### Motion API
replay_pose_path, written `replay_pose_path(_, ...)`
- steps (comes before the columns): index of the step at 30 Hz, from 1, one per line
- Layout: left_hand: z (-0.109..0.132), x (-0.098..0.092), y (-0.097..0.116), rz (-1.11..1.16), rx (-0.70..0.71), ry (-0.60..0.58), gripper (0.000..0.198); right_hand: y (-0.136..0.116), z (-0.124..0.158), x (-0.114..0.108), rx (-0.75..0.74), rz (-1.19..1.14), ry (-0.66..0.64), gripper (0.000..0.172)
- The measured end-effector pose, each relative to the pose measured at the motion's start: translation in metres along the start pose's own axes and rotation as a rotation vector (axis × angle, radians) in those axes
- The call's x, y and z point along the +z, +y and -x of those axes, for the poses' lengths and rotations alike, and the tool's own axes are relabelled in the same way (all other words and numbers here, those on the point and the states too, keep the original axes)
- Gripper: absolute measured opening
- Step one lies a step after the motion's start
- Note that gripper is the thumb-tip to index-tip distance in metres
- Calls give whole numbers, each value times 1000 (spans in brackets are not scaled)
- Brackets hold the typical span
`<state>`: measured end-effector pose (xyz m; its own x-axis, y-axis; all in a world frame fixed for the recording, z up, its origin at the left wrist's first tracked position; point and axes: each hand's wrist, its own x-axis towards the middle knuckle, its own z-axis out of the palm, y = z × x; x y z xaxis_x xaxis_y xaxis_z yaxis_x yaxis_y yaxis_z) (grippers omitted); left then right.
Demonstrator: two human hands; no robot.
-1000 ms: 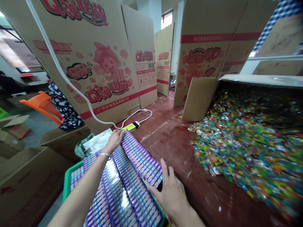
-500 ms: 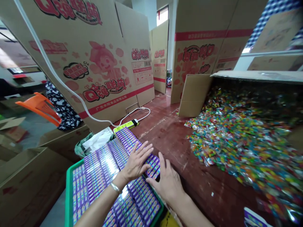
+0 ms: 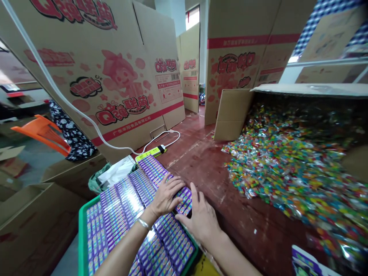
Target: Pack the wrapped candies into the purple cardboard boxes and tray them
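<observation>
Rows of small purple packs with bright oval labels fill a green tray in front of me. One more row of the same packs lies along the tray's right edge, beside the tabletop. My left hand, with a silver bangle at the wrist, rests across this row with its fingers stretched out. At the row's near end is my right hand, thumb and fingers apart on either side of the last packs. The packs beneath my left palm are hidden.
A heap of colourful wrapped candies spills from a tipped carton onto the red-brown table. Behind the tray are a yellow-green power strip with a white cable and large printed cartons. An orange chair stands left.
My left hand's fingers have settled lower and flatter on the row. The right hand remains at its near end, and the whole view has shifted slightly.
</observation>
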<state>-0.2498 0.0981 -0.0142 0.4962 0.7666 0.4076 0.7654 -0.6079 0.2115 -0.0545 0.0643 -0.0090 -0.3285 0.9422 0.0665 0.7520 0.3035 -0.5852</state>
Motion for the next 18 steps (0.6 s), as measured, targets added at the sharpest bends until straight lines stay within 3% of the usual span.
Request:
replay_pose_path(7, 34, -11, 23, -28, -60, 178, 69, 14, 7, -14, 16, -132, -114, 126)
replay_pose_path(10, 58, 3, 46, -35, -67, 225, 57, 34, 7, -17, -55, -211, -163, 115)
replay_pose_path(14, 78, 27, 71, -12, -73, 246, 15, 56, -3, -17, -123, -285, -159, 90)
replay_pose_path(18, 79, 36, 79, 20, -96, 213, 7, 57, -14, -15, -153, -292, -151, 75)
